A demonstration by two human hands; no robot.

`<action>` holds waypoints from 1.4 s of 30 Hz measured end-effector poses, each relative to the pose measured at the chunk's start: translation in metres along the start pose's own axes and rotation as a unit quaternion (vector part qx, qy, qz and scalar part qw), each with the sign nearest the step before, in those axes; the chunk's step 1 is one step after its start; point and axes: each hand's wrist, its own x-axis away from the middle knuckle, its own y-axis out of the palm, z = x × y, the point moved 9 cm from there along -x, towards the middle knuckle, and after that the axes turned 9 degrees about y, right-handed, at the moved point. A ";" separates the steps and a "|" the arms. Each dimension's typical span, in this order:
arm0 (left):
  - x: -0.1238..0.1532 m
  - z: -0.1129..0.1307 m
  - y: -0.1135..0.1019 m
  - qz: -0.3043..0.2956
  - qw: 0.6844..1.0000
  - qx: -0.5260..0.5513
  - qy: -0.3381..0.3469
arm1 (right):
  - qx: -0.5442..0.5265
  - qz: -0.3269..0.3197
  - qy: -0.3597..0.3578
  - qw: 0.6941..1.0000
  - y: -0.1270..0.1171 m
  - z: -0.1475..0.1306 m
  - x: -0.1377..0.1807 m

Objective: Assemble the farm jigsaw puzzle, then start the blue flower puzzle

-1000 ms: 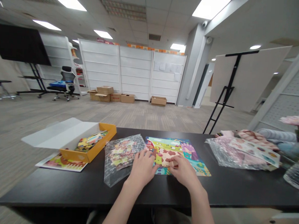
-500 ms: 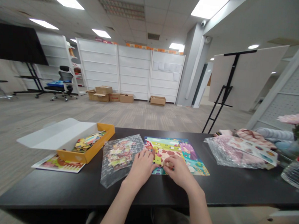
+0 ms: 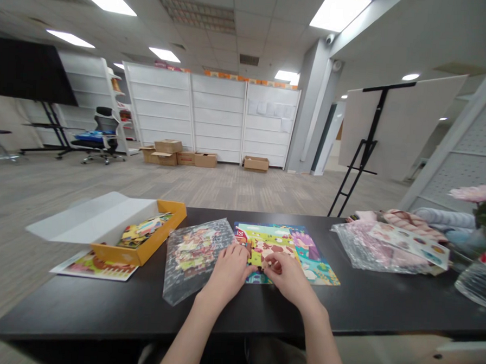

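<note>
A partly covered farm jigsaw puzzle [image 3: 278,247] with a cow on it lies on a larger colourful picture sheet [image 3: 322,265]. On the puzzle's left edge rests my left hand [image 3: 232,264], open, its fingers flat and its thumb stretched toward the bottom edge. My right hand [image 3: 285,271] is pinched at the puzzle's lower edge, closed on a small puzzle piece that the fingers mostly hide. Left of my left hand lies a clear plastic bag [image 3: 200,253] of puzzle pieces. Further left, a yellow box [image 3: 145,253] stands with its white lid folded back and loose puzzle pieces [image 3: 142,232] inside.
A printed picture card [image 3: 94,266] lies partly under the box. At the right of the black table [image 3: 367,305] are a plastic-wrapped pink bundle [image 3: 365,245], a sticker sheet [image 3: 411,244] and a pink flower [image 3: 478,193]. Cardboard boxes [image 3: 167,152] stand on the floor behind.
My right hand has shifted slightly left and its fingers have drawn closer to my left thumb along the puzzle's lower edge. My left hand stays nearly in place.
</note>
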 end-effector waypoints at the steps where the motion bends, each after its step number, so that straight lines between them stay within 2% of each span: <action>1: 0.000 0.000 0.001 -0.002 1.000 0.000 0.000 | -0.006 0.001 0.005 1.000 0.000 0.000 0.000; 7: 0.001 0.003 -0.001 -0.002 1.000 -0.003 0.013 | -0.084 0.028 -0.007 0.996 -0.005 -0.005 -0.002; 14: 0.004 0.006 -0.004 -0.006 1.000 0.015 0.019 | -0.086 0.061 -0.041 0.994 -0.010 -0.012 -0.001; 18: 0.006 0.005 -0.013 0.004 0.999 0.048 0.020 | -0.132 0.040 -0.047 0.989 -0.013 -0.004 -0.001; 24: 0.011 0.001 -0.035 0.061 0.987 0.130 0.066 | -0.203 0.012 -0.057 0.978 -0.016 -0.005 0.001; 26: 0.016 -0.008 -0.042 0.076 0.984 0.142 0.073 | -0.193 0.021 -0.066 0.979 -0.018 -0.011 0.002; 29: 0.028 -0.032 -0.052 0.068 0.989 0.117 0.052 | -0.166 0.045 -0.069 0.983 -0.021 -0.018 0.004; 35: 0.066 -0.094 -0.076 0.019 0.995 0.011 -0.093 | -0.131 0.063 -0.061 0.987 -0.020 -0.030 0.007; 37: 0.073 -0.104 -0.085 0.045 0.991 0.017 -0.127 | -0.162 0.051 -0.053 0.984 -0.014 -0.038 0.008; 39: 0.076 -0.107 -0.096 0.115 0.982 0.035 -0.147 | -0.206 0.018 -0.049 0.977 -0.002 -0.050 0.009; 42: 0.075 -0.108 -0.108 0.223 0.960 0.069 -0.152 | -0.283 -0.070 -0.039 0.956 0.025 -0.070 0.012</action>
